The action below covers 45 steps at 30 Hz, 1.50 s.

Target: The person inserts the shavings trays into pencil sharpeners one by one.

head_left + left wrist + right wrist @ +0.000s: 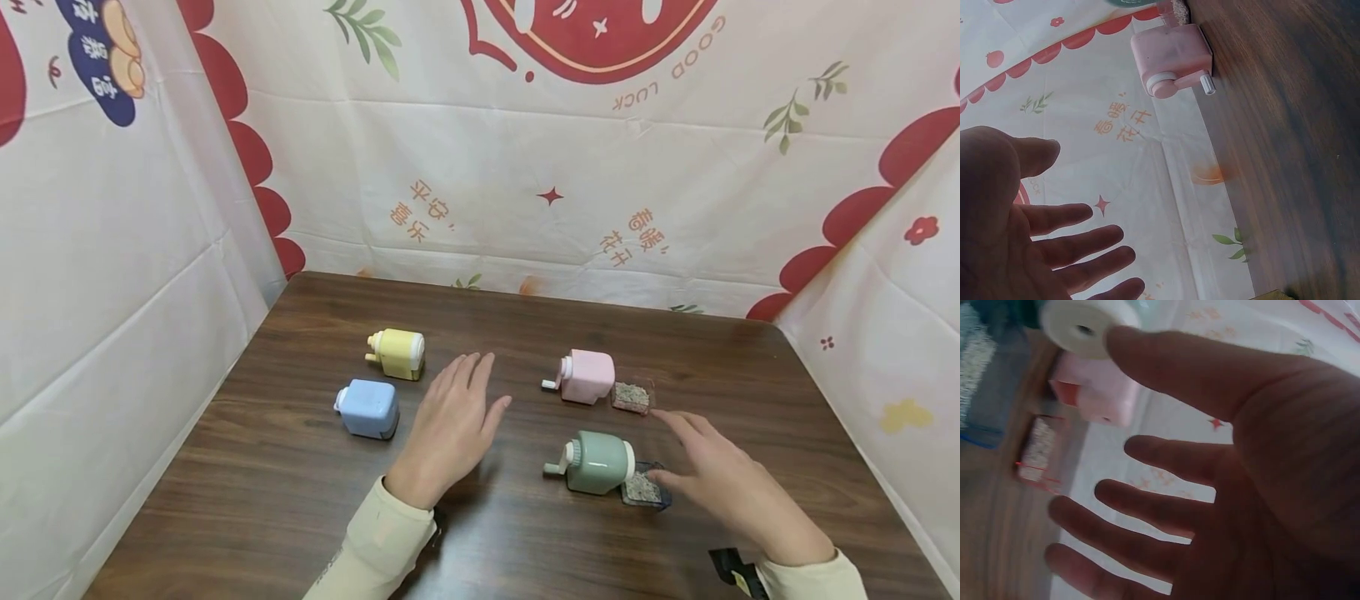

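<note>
On the dark table stand a green sharpener and a pink sharpener, each with a crank at its left. Small trays of shavings lie at their right, a pink-edged one and a dark-edged one. My right hand, fingers spread and holding nothing, is just right of these trays; in the right wrist view its thumb overlaps the white end of the green sharpener. My left hand, also open and empty, hovers between the blue sharpener and the green one. Behind the blue one stands a yellow sharpener.
The wooden table is bordered by a white printed cloth at the back and both sides. A black strap is around my right wrist.
</note>
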{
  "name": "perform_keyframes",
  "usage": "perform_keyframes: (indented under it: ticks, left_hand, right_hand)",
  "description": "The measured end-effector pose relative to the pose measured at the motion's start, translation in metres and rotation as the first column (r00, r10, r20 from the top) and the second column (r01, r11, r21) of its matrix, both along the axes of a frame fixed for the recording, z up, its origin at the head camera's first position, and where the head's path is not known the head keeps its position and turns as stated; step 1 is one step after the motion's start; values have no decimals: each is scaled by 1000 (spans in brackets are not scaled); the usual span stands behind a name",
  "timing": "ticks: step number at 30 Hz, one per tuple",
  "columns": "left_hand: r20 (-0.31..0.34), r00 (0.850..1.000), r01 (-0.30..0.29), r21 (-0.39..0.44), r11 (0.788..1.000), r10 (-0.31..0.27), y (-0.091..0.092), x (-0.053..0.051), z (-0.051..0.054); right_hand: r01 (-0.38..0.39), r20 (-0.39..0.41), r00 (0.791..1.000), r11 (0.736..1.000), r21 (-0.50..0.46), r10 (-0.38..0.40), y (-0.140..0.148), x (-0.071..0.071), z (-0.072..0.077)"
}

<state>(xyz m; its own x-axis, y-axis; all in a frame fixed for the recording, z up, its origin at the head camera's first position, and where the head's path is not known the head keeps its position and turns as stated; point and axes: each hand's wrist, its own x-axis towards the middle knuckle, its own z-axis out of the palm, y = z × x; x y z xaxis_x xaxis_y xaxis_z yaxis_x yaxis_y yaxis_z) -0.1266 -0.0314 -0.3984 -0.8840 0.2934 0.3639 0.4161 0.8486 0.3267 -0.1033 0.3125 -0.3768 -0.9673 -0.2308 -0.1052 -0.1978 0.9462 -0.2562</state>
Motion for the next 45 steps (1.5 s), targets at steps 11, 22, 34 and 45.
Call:
perform_keyframes:
  ticks: [11,22,34,45]
  left_hand:
    - [24,999,25,-6,1000,-24,1,-2,2]
    - [139,980,132,75,988,-142,15,-3,8]
    - [137,911,394,-16,919,-388,57,-3,12]
    - [147,878,475,-139,869,-456,93,8,-6]
  right_hand:
    - [-24,68,997,999,44,21,1,2,-27]
    - [-23,34,999,1000,15,22,3,4,-34]
    - [-21,55,998,1000,13,20,2,6,-37]
    - [22,119,993,999,38,-27,-3,7,-35]
